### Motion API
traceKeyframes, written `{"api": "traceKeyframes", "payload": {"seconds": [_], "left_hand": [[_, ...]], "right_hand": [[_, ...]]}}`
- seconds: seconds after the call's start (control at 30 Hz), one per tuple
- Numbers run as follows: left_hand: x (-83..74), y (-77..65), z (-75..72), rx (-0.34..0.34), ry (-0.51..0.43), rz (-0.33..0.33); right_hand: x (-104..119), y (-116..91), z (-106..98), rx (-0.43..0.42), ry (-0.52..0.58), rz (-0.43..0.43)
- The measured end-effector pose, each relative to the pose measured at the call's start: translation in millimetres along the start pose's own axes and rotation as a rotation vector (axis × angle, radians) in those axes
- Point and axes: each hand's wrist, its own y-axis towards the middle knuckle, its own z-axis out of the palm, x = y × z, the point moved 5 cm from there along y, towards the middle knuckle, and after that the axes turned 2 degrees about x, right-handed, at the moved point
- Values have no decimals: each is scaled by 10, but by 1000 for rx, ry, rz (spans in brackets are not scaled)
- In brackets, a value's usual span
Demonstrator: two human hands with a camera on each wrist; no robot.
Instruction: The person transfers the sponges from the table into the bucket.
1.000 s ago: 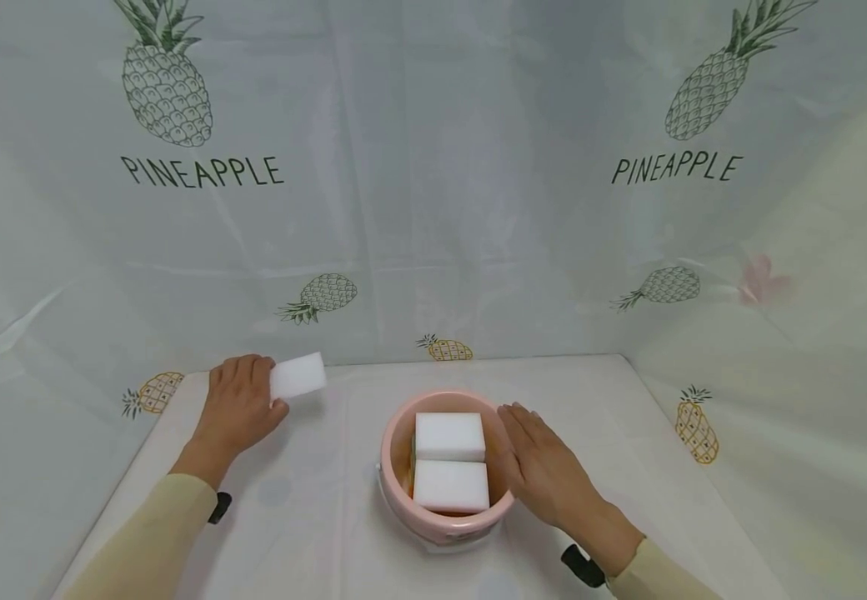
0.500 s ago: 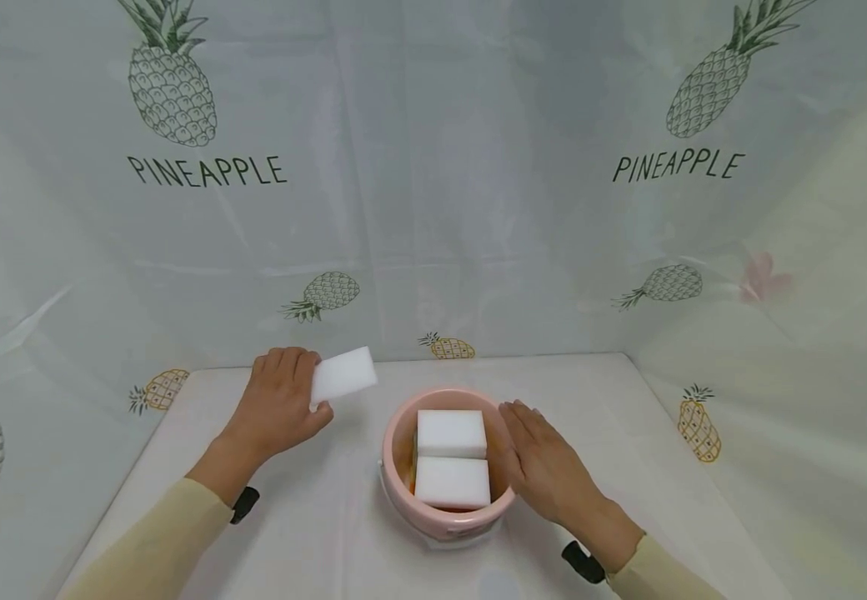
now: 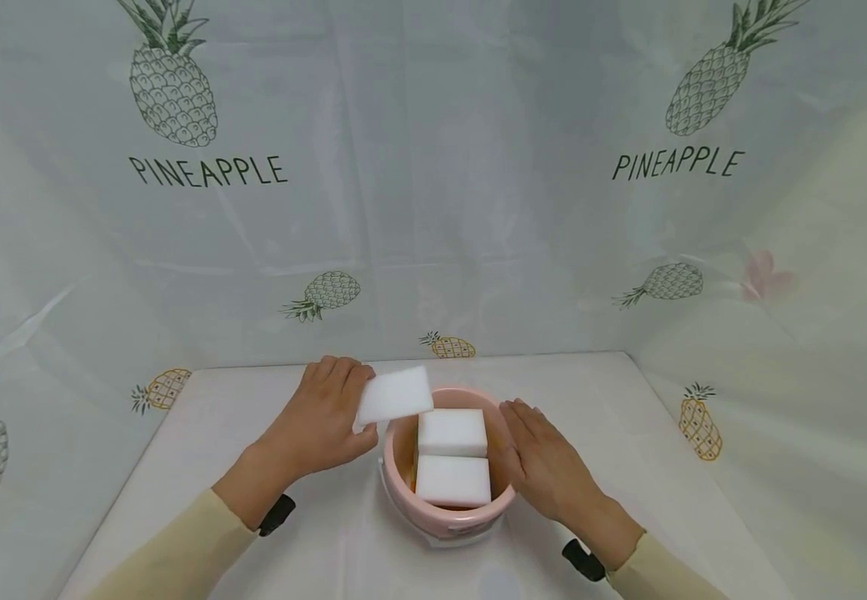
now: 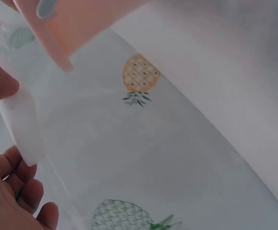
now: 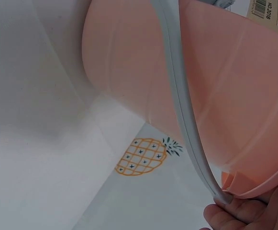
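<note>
My left hand [image 3: 324, 421] pinches a white block-shaped sponge [image 3: 394, 394] between thumb and fingers. In the head view that sponge is raised over the left back rim of a pink bucket [image 3: 448, 523]; the left wrist view shows the sponge [image 4: 24, 125] edge-on. Two more white sponges [image 3: 452, 432] lie side by side inside the bucket, with something colourful partly hidden beneath them. At the bucket's right side my right hand [image 3: 553, 471] holds the rim. Its fingers [image 5: 237, 209] are outside, by the end of the grey handle [image 5: 182, 91]; the thumb is hidden in the right wrist view.
A white cloth covers the table [image 3: 313, 533], which ends at a hanging sheet [image 3: 433, 208] printed with pineapples at the back and sides. The bucket handle hangs down around the bucket's front. A paper label [image 5: 272, 14] shows at the bucket in the right wrist view.
My left hand has carried the sponge rightward from the table's left back area to the bucket's rim. The right hand has stayed at the rim, and the two sponges inside have not moved.
</note>
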Motion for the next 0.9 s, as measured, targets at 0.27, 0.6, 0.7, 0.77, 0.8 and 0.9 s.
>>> {"api": "traceKeyframes", "payload": {"seconds": [0.27, 0.6, 0.7, 0.77, 0.8, 0.9], "left_hand": [[-260, 58, 41, 109, -65, 31], [-610, 154, 100, 255, -118, 120], [-681, 169, 125, 304, -136, 132], [-721, 175, 142, 326, -136, 144], [-737, 178, 153, 336, -134, 147], [-770, 185, 187, 370, -120, 153]], "right_hand": [[3, 5, -1, 10, -2, 9], [8, 3, -5, 15, -21, 5], [10, 2, -14, 13, -22, -1], [8, 5, -18, 11, -9, -2], [8, 6, -20, 10, -2, -2], [4, 10, -17, 10, 6, -5]]}}
